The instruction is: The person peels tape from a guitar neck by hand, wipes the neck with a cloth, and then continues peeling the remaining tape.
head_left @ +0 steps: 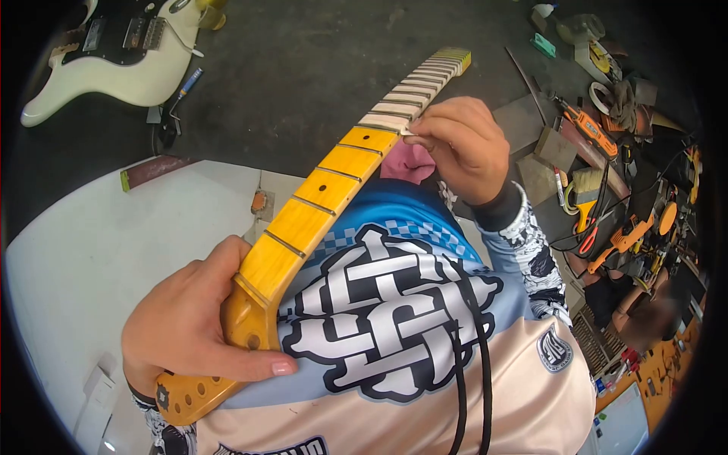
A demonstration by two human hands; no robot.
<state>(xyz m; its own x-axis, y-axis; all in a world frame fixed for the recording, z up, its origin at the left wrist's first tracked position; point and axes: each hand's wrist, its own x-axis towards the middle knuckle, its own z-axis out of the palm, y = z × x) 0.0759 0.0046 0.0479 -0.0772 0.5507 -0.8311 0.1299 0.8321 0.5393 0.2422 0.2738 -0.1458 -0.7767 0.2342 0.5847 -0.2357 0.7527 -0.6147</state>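
Note:
A yellow maple guitar neck [309, 196] slants across my lap, its headstock [199, 400] toward me at the lower left. My left hand [186, 318] wraps round it near the nut, thumb over the headstock. Pale masking tape [400, 99] covers the fretboard between the frets at the far end, while the nearer part shows bare wood with black dots. At the edge where the tape begins, my right hand [462, 144] is closed in a pinch on a small whitish end of tape. A pink cloth [409, 161] lies just below that hand.
On the dark bench, a white electric guitar body [114, 83] lies upper left beside a blue-handled tool [191, 82]. Clutter at right includes an orange rotary tool [591, 130], a brush [586, 193] and red-handled scissors [590, 239]. Another person [644, 311] is at the far right.

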